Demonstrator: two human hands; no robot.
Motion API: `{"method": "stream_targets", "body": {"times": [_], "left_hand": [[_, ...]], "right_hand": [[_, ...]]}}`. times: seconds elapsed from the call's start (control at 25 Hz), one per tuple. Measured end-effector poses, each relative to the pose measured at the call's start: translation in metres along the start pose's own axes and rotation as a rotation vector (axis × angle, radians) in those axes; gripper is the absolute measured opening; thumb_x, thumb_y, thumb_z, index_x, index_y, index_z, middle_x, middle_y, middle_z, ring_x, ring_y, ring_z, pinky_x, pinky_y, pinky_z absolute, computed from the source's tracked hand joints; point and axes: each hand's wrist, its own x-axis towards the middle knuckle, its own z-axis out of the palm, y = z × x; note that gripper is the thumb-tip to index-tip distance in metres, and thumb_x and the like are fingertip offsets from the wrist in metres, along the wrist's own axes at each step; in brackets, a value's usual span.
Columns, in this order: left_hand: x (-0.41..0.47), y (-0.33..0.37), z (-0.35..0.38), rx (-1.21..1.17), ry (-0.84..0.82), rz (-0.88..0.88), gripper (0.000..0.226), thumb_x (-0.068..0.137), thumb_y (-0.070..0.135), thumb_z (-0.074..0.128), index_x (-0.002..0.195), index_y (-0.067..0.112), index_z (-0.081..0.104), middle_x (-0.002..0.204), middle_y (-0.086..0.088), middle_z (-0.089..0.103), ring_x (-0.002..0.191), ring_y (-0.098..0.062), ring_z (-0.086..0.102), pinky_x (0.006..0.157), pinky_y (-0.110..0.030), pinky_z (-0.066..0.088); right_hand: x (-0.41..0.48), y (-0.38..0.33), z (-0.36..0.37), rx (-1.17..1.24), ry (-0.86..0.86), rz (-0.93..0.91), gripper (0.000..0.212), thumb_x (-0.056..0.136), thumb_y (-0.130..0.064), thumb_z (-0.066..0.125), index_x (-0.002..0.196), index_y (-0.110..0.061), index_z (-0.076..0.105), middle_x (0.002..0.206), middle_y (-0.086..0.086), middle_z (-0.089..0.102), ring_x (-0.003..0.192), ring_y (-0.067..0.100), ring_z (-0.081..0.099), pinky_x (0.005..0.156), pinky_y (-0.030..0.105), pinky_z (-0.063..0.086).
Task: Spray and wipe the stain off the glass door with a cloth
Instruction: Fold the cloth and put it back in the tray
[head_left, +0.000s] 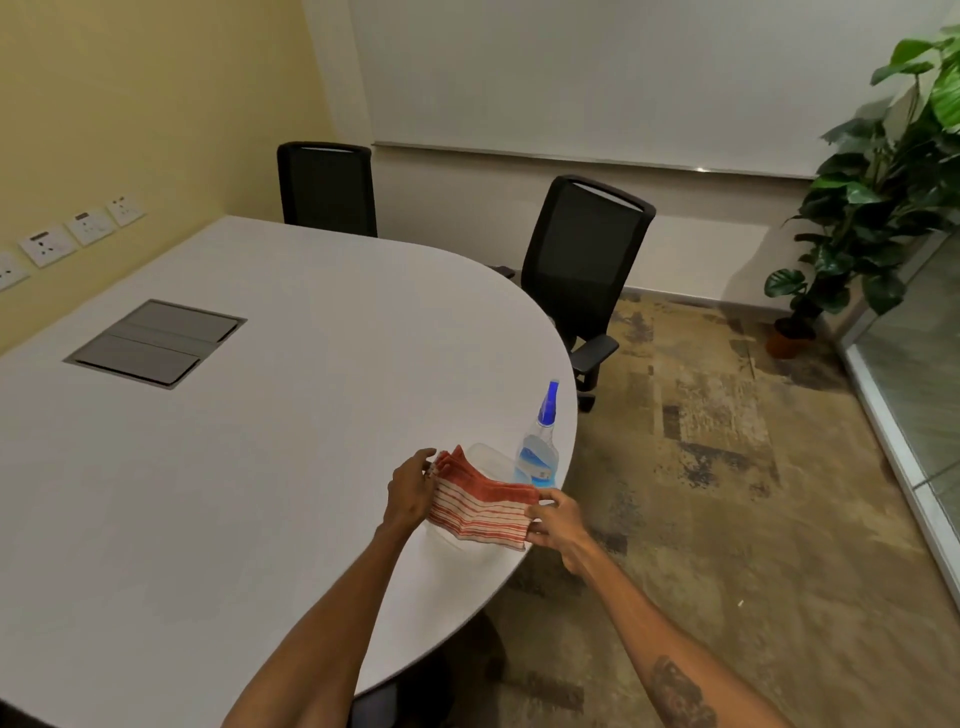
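Both hands, left hand (410, 493) and right hand (558, 519), pinch the cloth (480, 506) ends; spray bottle (537, 452) stands upright just beyond, nearer the right.

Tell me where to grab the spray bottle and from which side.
Judging by its pose, grip the spray bottle around the narrow neck just under the blue trigger head. It stands upright near the table edge, beyond the cloth. Come in from the right with the right hand, fingers wrapping the neck.
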Motion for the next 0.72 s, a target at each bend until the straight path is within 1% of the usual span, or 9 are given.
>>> {"method": "stream_targets", "body": {"times": [0.08, 0.16, 0.36, 0.52, 0.64, 0.72], "left_hand": [[0.013, -0.009, 0.002, 0.053, -0.032, 0.007, 0.040, 0.107, 0.022, 0.047, 0.145, 0.010, 0.054, 0.141, -0.013, 0.062, 0.130, -0.029, 0.060, 0.114, -0.040, 0.043], [0.026, -0.015, 0.003, 0.078, -0.058, 0.006, 0.040, 0.107, 0.022, 0.047, 0.144, 0.011, 0.056, 0.138, -0.012, 0.064, 0.128, -0.028, 0.060, 0.111, -0.037, 0.042], [0.056, -0.028, 0.009, 0.128, -0.112, 0.007, 0.039, 0.107, 0.024, 0.046, 0.141, 0.009, 0.059, 0.138, -0.012, 0.065, 0.127, -0.029, 0.062, 0.110, -0.037, 0.044], [0.074, -0.042, 0.012, 0.184, -0.153, 0.026, 0.038, 0.108, 0.029, 0.044, 0.126, 0.008, 0.070, 0.124, -0.011, 0.072, 0.114, -0.027, 0.067, 0.098, -0.032, 0.049], [0.085, -0.054, 0.014, 0.217, -0.192, 0.021, 0.043, 0.108, 0.034, 0.043, 0.115, 0.007, 0.075, 0.115, -0.011, 0.076, 0.105, -0.027, 0.070, 0.092, -0.031, 0.050], [0.089, -0.058, 0.016, 0.223, -0.218, 0.015, 0.044, 0.109, 0.035, 0.042, 0.112, 0.007, 0.076, 0.113, -0.011, 0.077, 0.104, -0.028, 0.070, 0.092, -0.033, 0.052]], "right_hand": [[0.011, 0.004, 0.009, -0.009, 0.013, 0.028, 0.026, 0.097, -0.005, 0.064, 0.122, -0.005, 0.058, 0.117, 0.018, 0.070, 0.104, 0.035, 0.072, 0.093, 0.051, 0.059], [0.020, 0.005, 0.018, -0.036, 0.028, 0.052, 0.024, 0.097, -0.005, 0.063, 0.121, -0.005, 0.058, 0.117, 0.017, 0.071, 0.102, 0.034, 0.073, 0.091, 0.048, 0.061], [0.042, 0.004, 0.045, -0.087, 0.086, 0.086, 0.023, 0.098, -0.007, 0.062, 0.120, -0.005, 0.057, 0.119, 0.015, 0.071, 0.102, 0.032, 0.074, 0.090, 0.044, 0.062], [0.055, 0.006, 0.058, -0.145, 0.118, 0.118, 0.021, 0.099, -0.006, 0.061, 0.119, -0.005, 0.056, 0.121, 0.016, 0.069, 0.099, 0.028, 0.073, 0.086, 0.037, 0.063], [0.062, 0.008, 0.060, -0.192, 0.139, 0.140, 0.023, 0.097, -0.003, 0.061, 0.119, -0.005, 0.055, 0.123, 0.017, 0.067, 0.107, 0.031, 0.072, 0.088, 0.041, 0.063], [0.064, 0.009, 0.060, -0.240, 0.125, 0.167, 0.027, 0.096, -0.002, 0.063, 0.120, -0.006, 0.052, 0.125, 0.017, 0.066, 0.110, 0.032, 0.071, 0.089, 0.044, 0.062]]}}
